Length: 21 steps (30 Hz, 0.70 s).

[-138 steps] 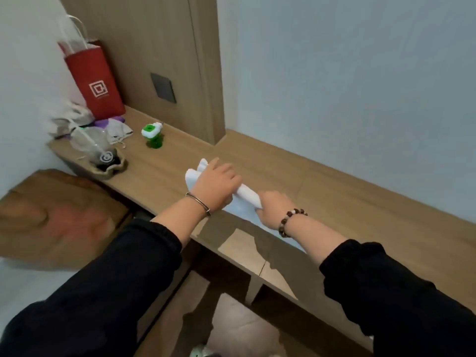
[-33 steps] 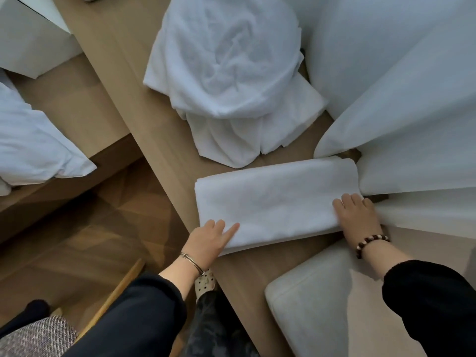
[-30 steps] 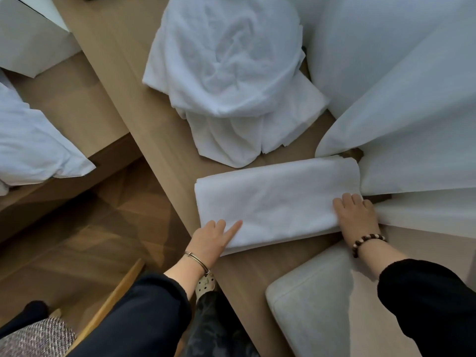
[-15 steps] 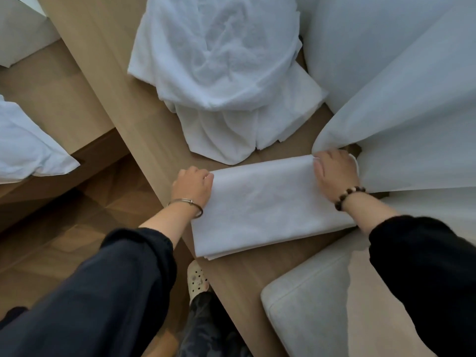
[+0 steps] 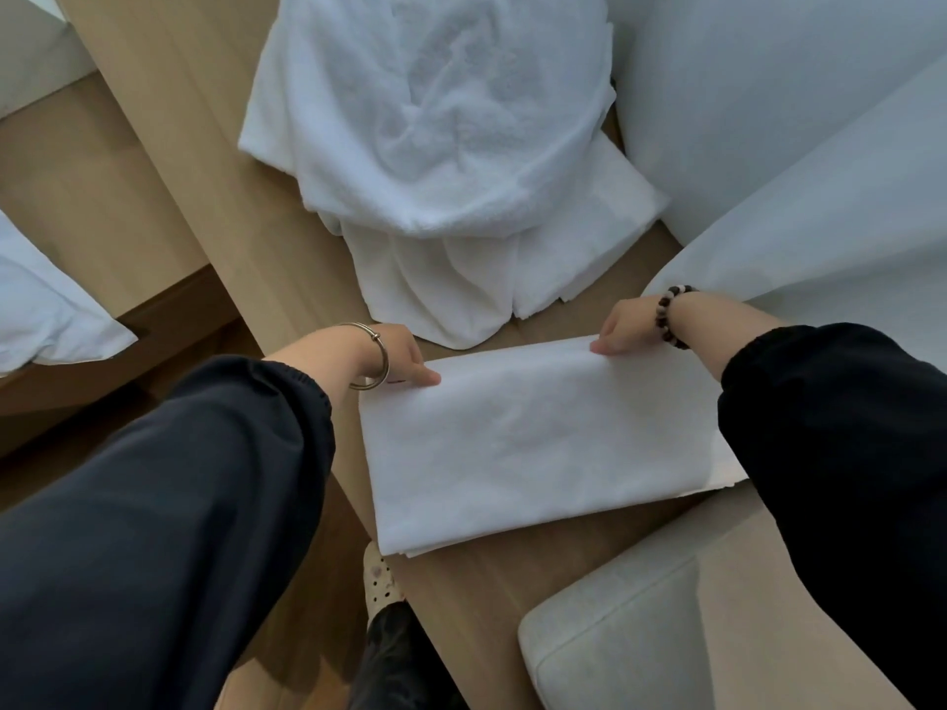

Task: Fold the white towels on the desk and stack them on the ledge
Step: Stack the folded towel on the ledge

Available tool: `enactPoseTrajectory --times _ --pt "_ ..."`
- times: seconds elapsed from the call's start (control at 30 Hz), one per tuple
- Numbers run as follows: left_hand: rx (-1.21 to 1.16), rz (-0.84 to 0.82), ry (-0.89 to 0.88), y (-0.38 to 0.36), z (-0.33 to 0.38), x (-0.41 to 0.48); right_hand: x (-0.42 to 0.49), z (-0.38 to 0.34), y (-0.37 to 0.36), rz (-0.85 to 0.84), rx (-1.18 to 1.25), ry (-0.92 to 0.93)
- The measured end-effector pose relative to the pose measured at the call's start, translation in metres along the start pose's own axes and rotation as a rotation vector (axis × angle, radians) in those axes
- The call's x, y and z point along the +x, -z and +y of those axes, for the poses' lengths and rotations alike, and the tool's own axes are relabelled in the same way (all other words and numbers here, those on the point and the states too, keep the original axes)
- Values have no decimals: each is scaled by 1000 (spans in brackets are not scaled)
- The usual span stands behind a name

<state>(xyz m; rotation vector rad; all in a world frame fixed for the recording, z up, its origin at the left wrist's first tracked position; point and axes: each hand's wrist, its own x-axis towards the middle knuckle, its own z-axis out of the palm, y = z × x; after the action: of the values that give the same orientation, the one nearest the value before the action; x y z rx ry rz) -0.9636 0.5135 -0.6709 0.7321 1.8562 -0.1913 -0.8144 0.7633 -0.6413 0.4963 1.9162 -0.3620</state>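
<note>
Head view: folded towel [image 5: 538, 443] held at its far corners on the worktop [image 5: 215, 146].
The folded towel is judged soft, light and limp, so it is best taken at both far corners, where it is pinched in the curled fingers [image 5: 428, 375] of the left hand [image 5: 397, 353] and right hand [image 5: 622, 325]. A plain white layered rectangle is seen, laid flat just beside a crumpled towel pile [image 5: 440, 146].
</note>
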Motion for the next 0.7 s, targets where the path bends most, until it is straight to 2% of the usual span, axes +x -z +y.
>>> enactPoseTrajectory --times 0.23,0.47,0.63,0.7 --pt "-41 -12 -60 -10 -2 0 -4 -1 -2 -16 -37 44" --pt "-57 97 -165 -26 -2 -6 0 8 -31 160 54 85" --pt "-176 157 -140 -29 9 -8 2 14 -47 303 113 95" --pt "-134 208 -156 -31 11 -6 5 12 -52 349 117 86"
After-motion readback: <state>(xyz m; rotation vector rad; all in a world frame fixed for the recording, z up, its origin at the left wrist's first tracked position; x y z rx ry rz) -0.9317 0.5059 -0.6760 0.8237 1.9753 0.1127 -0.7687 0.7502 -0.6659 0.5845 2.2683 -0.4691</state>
